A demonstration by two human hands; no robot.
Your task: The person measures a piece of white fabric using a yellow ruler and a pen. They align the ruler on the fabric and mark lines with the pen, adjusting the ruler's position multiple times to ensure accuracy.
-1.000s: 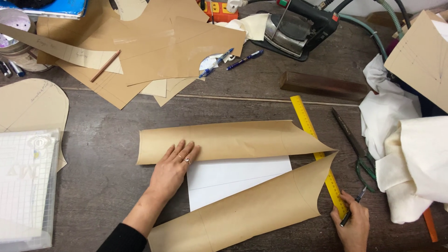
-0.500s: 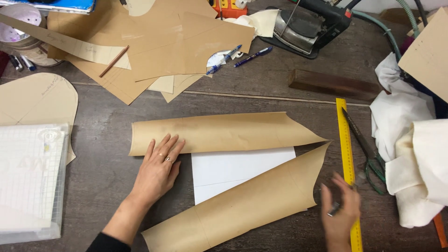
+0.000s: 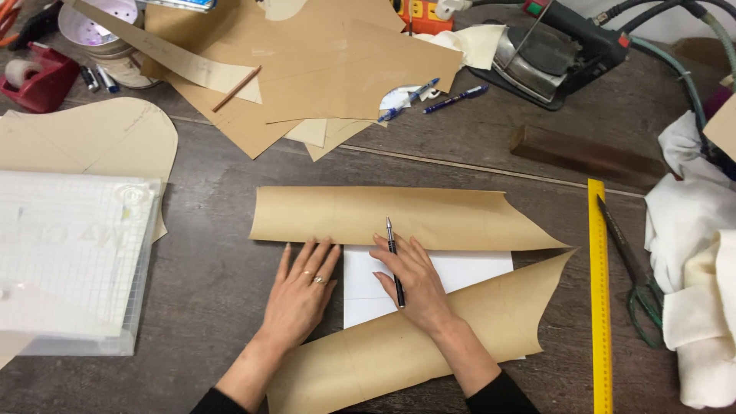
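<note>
On the dark wooden table [image 3: 230, 307], I see my right hand [image 3: 414, 287] has left the yellow ruler [image 3: 599, 307]; now its fingers pinch a black pen [image 3: 394, 261] over white paper [image 3: 460, 270], beside my flat, released left hand [image 3: 303, 295] pinning brown paper [image 3: 399, 216].

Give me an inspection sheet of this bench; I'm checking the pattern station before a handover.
Surface: dark wood table, crowded.
Job's things: curled brown paper with white sheet showing in its gap.
Clutter: yellow ruler, scissors, clear grid ruler, paper patterns, white cloth.
Hands: left hand flat on the paper's edge; right hand holds a black pen.
Cables: hoses run from the iron.
Surroundings: nothing seen.
</note>
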